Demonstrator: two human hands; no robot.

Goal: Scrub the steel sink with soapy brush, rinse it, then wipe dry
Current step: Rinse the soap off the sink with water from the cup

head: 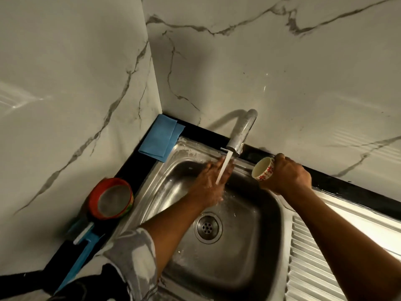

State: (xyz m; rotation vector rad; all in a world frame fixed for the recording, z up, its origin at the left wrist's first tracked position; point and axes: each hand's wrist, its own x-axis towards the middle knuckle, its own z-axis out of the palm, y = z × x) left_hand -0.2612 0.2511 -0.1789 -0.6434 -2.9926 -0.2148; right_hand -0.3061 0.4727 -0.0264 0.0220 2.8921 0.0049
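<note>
Steel sink (249,224) at centre, basin wet, whitish film along far rim; rinse step, by the look of it. Ribbed drainboard (314,257) to its right. Black surface (130,170) along left and far edges. Tap (240,135) over far rim, running. Folded blue cloth (161,136) on far-left corner of surface, apart from both hands, nearer the left one. Red bowl (111,198) left of basin. Blue brush (80,255) just nearer than the bowl, long axis toward the person, untouched. Left hand (208,185) under the stream (224,168), fingers straight, holding nothing. Right hand (286,174) curled round a cup (263,169), just right of tap outlet, mouth tipped left. Key relation: stream just left of cup, so probably a short leftward shift to fill it
</note>
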